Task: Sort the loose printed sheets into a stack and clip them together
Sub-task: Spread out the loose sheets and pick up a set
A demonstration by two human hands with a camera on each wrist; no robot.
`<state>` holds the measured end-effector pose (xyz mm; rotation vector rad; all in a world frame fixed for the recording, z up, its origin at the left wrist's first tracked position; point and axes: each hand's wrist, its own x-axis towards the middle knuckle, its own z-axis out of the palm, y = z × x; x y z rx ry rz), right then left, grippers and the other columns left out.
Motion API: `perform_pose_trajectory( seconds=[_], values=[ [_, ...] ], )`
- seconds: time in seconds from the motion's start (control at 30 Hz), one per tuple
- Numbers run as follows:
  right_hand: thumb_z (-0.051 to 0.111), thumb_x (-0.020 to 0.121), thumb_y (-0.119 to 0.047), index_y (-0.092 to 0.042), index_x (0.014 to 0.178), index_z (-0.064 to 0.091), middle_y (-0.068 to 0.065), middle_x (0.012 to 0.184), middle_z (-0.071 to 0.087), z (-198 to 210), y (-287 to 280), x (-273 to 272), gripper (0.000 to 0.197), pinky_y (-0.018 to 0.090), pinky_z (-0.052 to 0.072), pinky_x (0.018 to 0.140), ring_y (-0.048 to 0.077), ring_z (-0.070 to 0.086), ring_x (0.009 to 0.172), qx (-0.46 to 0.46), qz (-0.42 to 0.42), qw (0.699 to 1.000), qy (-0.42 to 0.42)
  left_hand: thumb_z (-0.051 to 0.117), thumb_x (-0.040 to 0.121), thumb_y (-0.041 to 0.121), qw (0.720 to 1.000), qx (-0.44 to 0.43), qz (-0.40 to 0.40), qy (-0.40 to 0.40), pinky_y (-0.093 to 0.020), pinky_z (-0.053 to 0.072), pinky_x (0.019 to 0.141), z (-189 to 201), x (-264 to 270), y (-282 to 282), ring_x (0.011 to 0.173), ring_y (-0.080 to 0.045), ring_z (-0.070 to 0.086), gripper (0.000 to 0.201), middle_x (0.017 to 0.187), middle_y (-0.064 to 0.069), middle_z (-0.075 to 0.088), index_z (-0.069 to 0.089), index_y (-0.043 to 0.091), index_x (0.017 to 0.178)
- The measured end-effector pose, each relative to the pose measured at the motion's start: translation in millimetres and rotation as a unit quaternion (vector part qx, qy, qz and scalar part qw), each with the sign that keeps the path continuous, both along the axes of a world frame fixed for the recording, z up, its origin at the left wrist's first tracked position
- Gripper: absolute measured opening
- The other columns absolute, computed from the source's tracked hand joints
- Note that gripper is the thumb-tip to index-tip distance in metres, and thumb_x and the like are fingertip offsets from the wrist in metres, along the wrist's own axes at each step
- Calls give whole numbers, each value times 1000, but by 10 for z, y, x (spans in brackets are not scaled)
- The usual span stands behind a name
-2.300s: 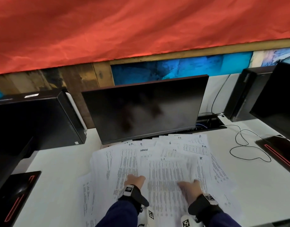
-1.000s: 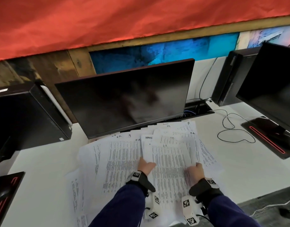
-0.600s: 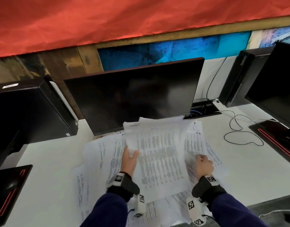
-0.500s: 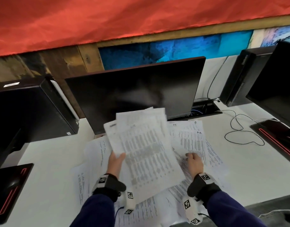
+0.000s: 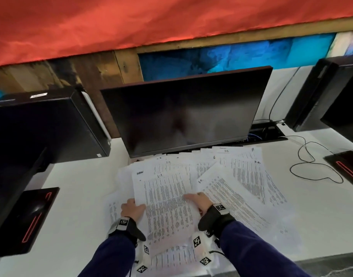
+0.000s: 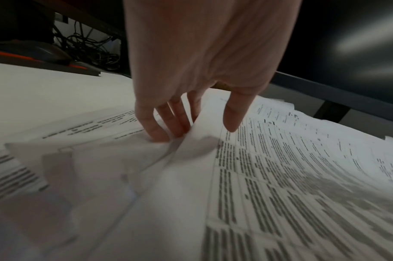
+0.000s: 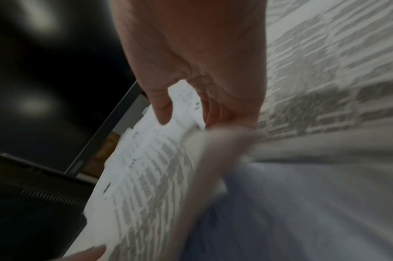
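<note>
The left hand is seen from behind, reaching down onto printed sheets spread across a white desk. The raised edge of one sheet is pinched between the thumb, laid on its printed face, and the fingers tucked beneath it. More overlapping sheets are blurred in the foreground. A dark monitor stands beyond at right, and tangled cables are visible at upper left.

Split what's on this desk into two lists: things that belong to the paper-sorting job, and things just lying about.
Job:
- loose printed sheets spread on the desk
- gathered sheets held at both edges
- left hand
- right hand

Lying about:
- monitor
- left computer tower
- right computer tower
- black cable

No clip visible.
</note>
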<state>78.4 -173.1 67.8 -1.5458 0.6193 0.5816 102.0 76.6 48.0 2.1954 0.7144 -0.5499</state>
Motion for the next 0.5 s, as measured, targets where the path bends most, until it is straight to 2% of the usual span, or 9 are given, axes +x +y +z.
perform_pose_trajectory(
  seconds=[0.03, 0.07, 0.13, 0.2, 0.3, 0.37, 0.4, 0.43, 0.5],
  values=[
    [82, 68, -32, 2, 134, 40, 16, 125, 57, 45, 67, -10, 86, 39, 48, 95, 31, 57, 112, -8, 12, 1000, -12, 64, 72, 29, 1000, -28, 14, -5, -44, 42, 104, -29, -13, 22, 114, -35, 50, 66, 129, -14, 41, 42, 13, 131],
    [76, 76, -17, 4, 133, 41, 17, 128, 56, 49, 101, -16, 70, 39, 46, 98, 32, 56, 114, -33, 20, 999, -21, 64, 65, 31, 998, -53, 27, -9, -45, 43, 103, -38, -27, 24, 112, -34, 52, 72, 128, -13, 44, 42, 13, 131],
    [64, 81, 2, 5, 123, 53, 18, 122, 61, 56, 106, -39, 43, 43, 47, 99, 33, 59, 110, -42, 32, 998, -38, 63, 61, 30, 994, -94, 45, -10, -46, 44, 103, -145, -28, 82, 112, -33, 53, 77, 127, -13, 48, 40, 12, 132],
    [59, 82, 6, 4, 119, 57, 22, 115, 65, 62, 49, -62, 37, 48, 49, 97, 36, 62, 108, -31, 26, 997, -60, 64, 66, 28, 991, -124, 55, -16, -43, 44, 101, -105, -63, 77, 109, -32, 55, 70, 122, -12, 53, 41, 11, 129],
    [55, 85, 8, -1, 115, 60, 14, 100, 69, 198, -102, -140, 32, 38, 55, 82, 28, 67, 92, -6, 13, 992, -123, 60, 84, 31, 993, -85, 60, -59, -36, 47, 93, 4, -91, 12, 101, -31, 59, 43, 118, -11, 55, 49, 13, 121],
    [53, 85, 12, -5, 103, 63, 7, 87, 70, 276, -303, -149, 27, 26, 55, 65, 18, 69, 74, 6, -14, 990, -143, 55, 89, 36, 992, -50, 56, -99, -37, 49, 88, 118, -101, -78, 98, -33, 61, 36, 117, -13, 57, 53, 14, 118],
    [51, 84, 15, -5, 100, 63, 9, 84, 70, 308, -446, -126, 28, 26, 56, 62, 18, 69, 70, 4, -36, 989, -141, 53, 90, 34, 991, -46, 51, -118, -37, 51, 85, 178, -116, -149, 95, -32, 62, 32, 113, -12, 58, 54, 14, 115],
    [49, 82, 17, 0, 102, 63, 14, 86, 70, 325, -596, -95, 29, 31, 58, 66, 24, 70, 73, 0, -56, 989, -135, 52, 91, 31, 989, -45, 40, -134, -35, 52, 79, 239, -144, -227, 89, -30, 62, 27, 105, -11, 60, 54, 14, 111],
    [50, 80, 10, 5, 115, 58, 24, 106, 67, 289, -888, 12, 36, 45, 54, 88, 38, 66, 97, -78, -63, 991, -94, 48, 93, 25, 990, -69, -7, -121, -26, 47, 61, 358, -225, -472, 69, -20, 58, 9, 83, -4, 58, 53, 17, 95]
  ],
)
